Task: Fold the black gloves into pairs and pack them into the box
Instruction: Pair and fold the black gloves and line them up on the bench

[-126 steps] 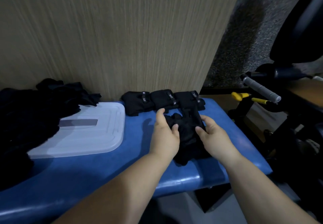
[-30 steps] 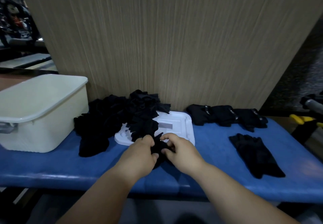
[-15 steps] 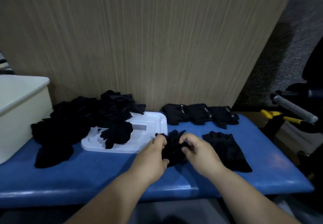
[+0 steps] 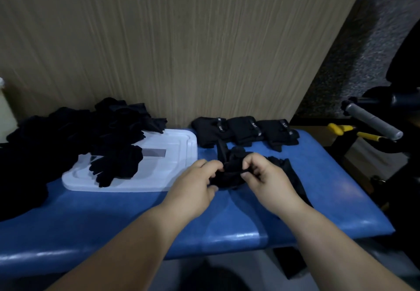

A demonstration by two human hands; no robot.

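1. The left grip [image 4: 195,184] and the right grip [image 4: 266,177] (both bare hands) each pinch the same bunched black glove [image 4: 229,175]. Their fingers curl into the cloth from either side, low over the blue desk [image 4: 329,188].
2. A flat glove [image 4: 288,172], probably its mate, lies on the desk just beyond the right grip, partly hidden by that wrist.
3. Three folded pairs [image 4: 245,129] sit in a row against the wooden panel behind. The loose pile [image 4: 68,136] spills onto the white lid [image 4: 179,152] at the left. A pale sliver [image 4: 4,109] at the far left edge may be the box, but too little shows to tell.
4. The step in hand looks like straightening the bunched glove so it can be laid on the flat one. No pair can be seen packed.
5. What could go wrong:
   - Black cloth in dim light hides twists, so a finger left turned in or crossed would make a lumpy fold.
   - If the held glove is set down askew, the cuffs would not line up and the fold could spring open.
   - The right forearm lies over the flat glove, and pulling back carelessly could drag it toward the desk's front edge.
   - A wide shake could clip the nearest folded pair, which lies close behind.
   - Two gloves for the same hand could be paired by mistake.
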